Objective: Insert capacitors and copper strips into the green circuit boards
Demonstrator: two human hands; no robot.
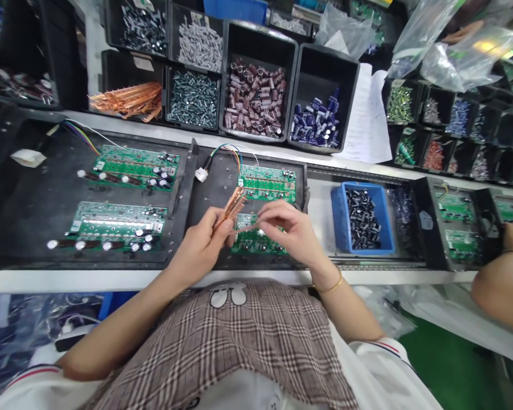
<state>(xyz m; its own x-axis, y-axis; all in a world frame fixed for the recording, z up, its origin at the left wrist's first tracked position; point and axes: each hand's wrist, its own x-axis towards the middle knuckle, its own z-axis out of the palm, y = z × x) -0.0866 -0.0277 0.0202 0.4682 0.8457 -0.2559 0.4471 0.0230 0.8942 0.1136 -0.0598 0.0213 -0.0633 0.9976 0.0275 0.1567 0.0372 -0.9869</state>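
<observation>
My left hand [200, 244] is closed around a bundle of thin copper strips [233, 206], which stick up past the thumb and fingers. Between my two hands a single copper strip [246, 227] stretches sideways, its right end at the fingertips of my right hand [294, 232]. Those fingertips are pinched together on it. Below the hands lies a green circuit board [253, 244], partly covered by them. Just beyond, another green circuit board [268, 183] sits in the same black tray [207, 199], with coloured wires [226, 147] ending in a white connector [201, 174].
Left, a second black tray holds two boards fitted with capacitors [122, 225]. Behind stand black bins of copper strips [130, 99], brown capacitors [256, 99] and blue capacitors [316, 119]. Right, a blue bin [387, 222] holds black parts. Another person's arm [502, 285] is at the far right.
</observation>
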